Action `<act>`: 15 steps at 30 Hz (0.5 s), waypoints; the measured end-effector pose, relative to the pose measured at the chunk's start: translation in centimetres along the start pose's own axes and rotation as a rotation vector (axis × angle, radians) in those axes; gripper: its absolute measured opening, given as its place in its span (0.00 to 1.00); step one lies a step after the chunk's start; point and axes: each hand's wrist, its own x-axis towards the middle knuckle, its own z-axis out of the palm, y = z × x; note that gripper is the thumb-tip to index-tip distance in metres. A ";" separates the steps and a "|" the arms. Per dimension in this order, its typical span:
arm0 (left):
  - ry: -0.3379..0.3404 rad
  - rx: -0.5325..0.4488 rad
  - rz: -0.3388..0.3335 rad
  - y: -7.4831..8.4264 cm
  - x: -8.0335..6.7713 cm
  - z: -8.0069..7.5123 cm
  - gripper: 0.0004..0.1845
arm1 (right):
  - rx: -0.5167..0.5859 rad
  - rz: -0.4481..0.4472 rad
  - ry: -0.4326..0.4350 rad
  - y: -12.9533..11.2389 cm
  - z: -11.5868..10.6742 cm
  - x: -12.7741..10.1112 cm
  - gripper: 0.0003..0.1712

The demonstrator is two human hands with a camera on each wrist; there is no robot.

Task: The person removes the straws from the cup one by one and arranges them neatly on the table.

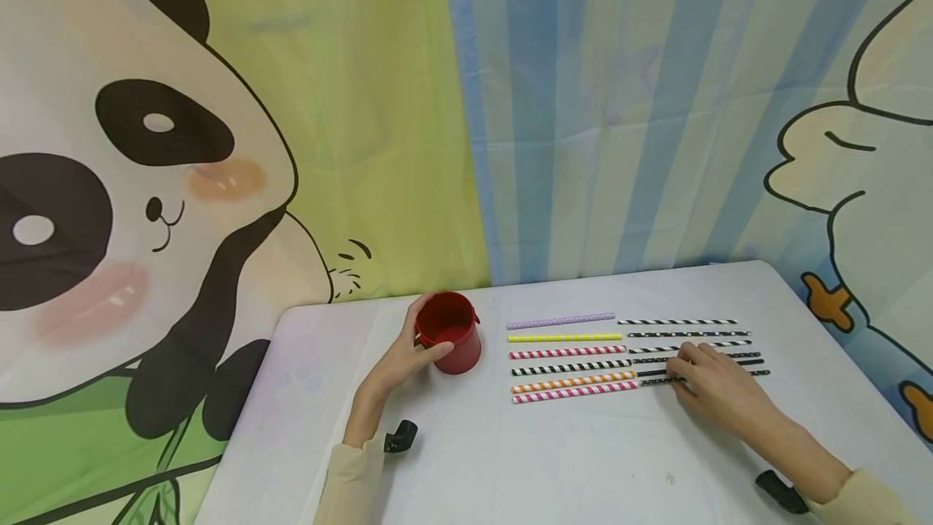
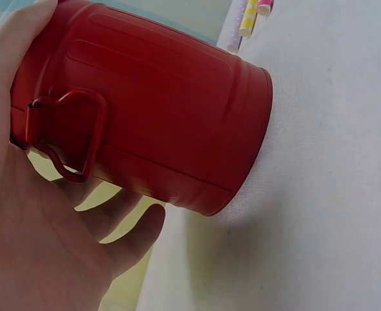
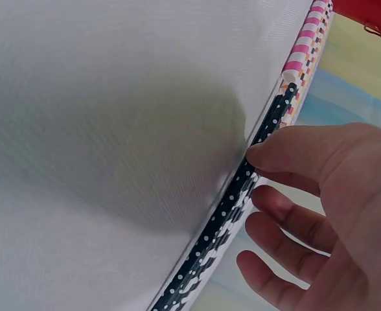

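A small red metal bucket [image 1: 461,356] stands mouth up at the left of the table, a wire loop [image 2: 100,139] on its side. My left hand [image 1: 397,361] grips it, thumb at the near rim and fingers round the far side. To its right lie two columns of patterned paper straws. My right hand [image 1: 717,386] is over the right-hand column, its thumb and fingers pinching a black straw with white dots [image 3: 207,238] on the table. The ring and little fingers are off the straws. Beneath this hand, parts of several black-and-white straws are hidden.
The left column holds a purple straw [image 1: 561,321], a yellow one [image 1: 564,338] and several striped ones, such as a pink-striped straw [image 1: 576,392]. A white cloth covers the table [image 1: 583,460]. Behind its far edge hangs a printed curtain [image 1: 394,144].
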 end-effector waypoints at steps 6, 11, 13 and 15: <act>-0.005 -0.006 -0.012 0.4 0.0 0.1 0.49 | 0.004 0.009 0.001 0.0 0.2 -0.2 0.15; -0.007 0.001 -0.022 2.5 -0.8 0.2 0.49 | 0.009 0.006 0.013 -0.2 0.1 -0.1 0.16; -0.008 0.006 -0.030 2.1 -0.7 0.1 0.50 | 0.013 0.008 0.018 -0.3 0.0 -0.1 0.15; -0.008 0.016 -0.039 1.2 -0.3 0.0 0.50 | 0.027 0.020 0.021 -0.4 -0.1 -0.1 0.14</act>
